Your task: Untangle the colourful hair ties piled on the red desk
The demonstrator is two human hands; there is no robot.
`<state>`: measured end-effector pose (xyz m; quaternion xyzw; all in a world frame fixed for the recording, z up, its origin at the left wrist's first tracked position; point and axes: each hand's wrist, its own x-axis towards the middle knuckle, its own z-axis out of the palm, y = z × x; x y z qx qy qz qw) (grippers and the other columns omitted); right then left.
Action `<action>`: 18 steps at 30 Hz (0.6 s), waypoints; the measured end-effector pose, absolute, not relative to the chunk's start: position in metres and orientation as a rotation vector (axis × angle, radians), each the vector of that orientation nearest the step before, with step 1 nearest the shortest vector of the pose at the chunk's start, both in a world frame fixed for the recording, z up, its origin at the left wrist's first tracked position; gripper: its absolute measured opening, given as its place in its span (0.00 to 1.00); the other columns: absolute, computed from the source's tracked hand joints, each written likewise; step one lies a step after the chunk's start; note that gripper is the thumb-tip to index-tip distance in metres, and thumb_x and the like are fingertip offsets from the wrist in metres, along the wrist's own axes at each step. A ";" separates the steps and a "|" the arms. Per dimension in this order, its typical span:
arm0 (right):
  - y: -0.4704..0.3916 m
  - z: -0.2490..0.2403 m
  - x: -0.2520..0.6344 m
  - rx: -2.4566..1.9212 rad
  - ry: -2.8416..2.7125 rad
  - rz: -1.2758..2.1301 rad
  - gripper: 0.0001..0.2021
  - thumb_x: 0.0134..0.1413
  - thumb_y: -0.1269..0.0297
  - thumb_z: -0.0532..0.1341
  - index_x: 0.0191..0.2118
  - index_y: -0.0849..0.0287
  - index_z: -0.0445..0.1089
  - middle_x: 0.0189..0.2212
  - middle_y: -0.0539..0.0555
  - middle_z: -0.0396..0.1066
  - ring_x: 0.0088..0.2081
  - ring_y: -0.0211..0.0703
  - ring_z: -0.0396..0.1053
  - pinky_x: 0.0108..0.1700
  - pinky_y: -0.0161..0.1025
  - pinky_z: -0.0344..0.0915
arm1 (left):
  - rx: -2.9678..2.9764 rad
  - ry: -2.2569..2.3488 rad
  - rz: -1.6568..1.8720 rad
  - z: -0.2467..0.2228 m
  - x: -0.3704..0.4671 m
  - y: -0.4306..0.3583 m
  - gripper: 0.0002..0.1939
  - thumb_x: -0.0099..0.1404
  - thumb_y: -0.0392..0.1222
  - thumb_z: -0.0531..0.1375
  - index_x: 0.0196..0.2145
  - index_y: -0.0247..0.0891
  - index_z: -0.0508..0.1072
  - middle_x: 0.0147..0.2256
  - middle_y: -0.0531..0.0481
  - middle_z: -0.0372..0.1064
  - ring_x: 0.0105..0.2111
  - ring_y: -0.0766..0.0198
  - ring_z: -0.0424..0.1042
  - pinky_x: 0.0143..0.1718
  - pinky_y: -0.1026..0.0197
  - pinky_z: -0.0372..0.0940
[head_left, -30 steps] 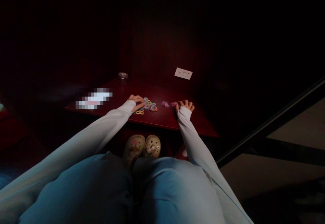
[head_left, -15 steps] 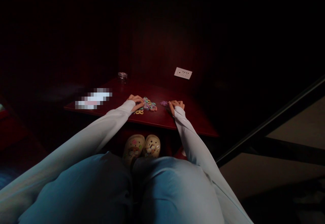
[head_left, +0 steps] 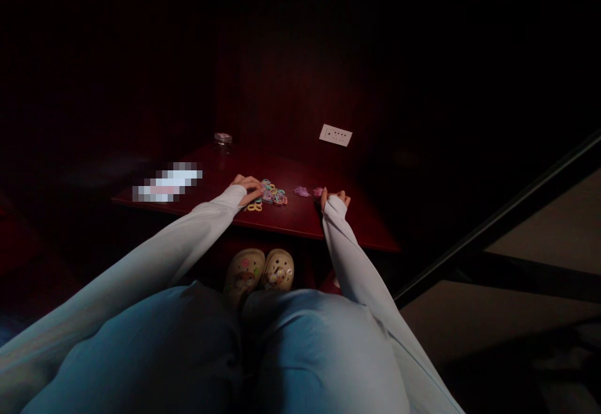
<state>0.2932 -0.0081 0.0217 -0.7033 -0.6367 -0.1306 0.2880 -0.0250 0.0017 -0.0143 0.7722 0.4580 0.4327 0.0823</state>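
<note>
Dark room, red-brown tabletop [head_left: 300,221] | 1 socket plate [head_left: 335,135] far, 1 jar [head_left: 223,143] far left | 3 piles mid-tabletop: mixed bands [head_left: 273,193], purple pile [head_left: 301,191], pink pile [head_left: 318,192] | left hand [head_left: 247,186] at mixed bands, right hand [head_left: 333,194] by pink; fingers curled, pinch: can't tell

Our left arm [head_left: 154,262] slants from the lower left corner towards mid-frame, where our left hand [head_left: 248,186] sits palm down, fingers bent. Our right arm [head_left: 359,270] climbs from the lower right; our right hand [head_left: 342,195], right of centre, has its fingers curled.
</note>
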 end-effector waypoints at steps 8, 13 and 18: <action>-0.012 0.026 0.294 -1.837 -1.524 -0.269 0.21 0.69 0.59 0.50 0.31 0.60 0.76 0.36 0.60 0.75 0.52 0.56 0.66 0.54 0.51 0.55 | 2.283 1.412 1.277 -0.009 -0.023 -0.005 0.15 0.67 0.54 0.60 0.32 0.45 0.81 0.44 0.51 0.78 0.45 0.55 0.66 0.54 0.50 0.58; -0.021 0.027 0.296 -1.750 -1.125 -0.078 0.29 0.72 0.56 0.42 0.30 0.56 0.77 0.34 0.56 0.76 0.48 0.51 0.66 0.54 0.50 0.54 | 2.194 1.506 1.321 -0.002 -0.018 -0.013 0.14 0.69 0.51 0.59 0.32 0.45 0.81 0.45 0.53 0.78 0.47 0.54 0.66 0.54 0.50 0.56; -0.022 0.032 0.297 -1.779 -1.090 -0.033 0.30 0.71 0.57 0.41 0.26 0.57 0.74 0.30 0.56 0.75 0.44 0.49 0.67 0.52 0.48 0.55 | 1.948 1.746 1.450 0.010 -0.013 -0.025 0.16 0.72 0.48 0.56 0.32 0.45 0.81 0.46 0.55 0.78 0.52 0.51 0.65 0.56 0.45 0.50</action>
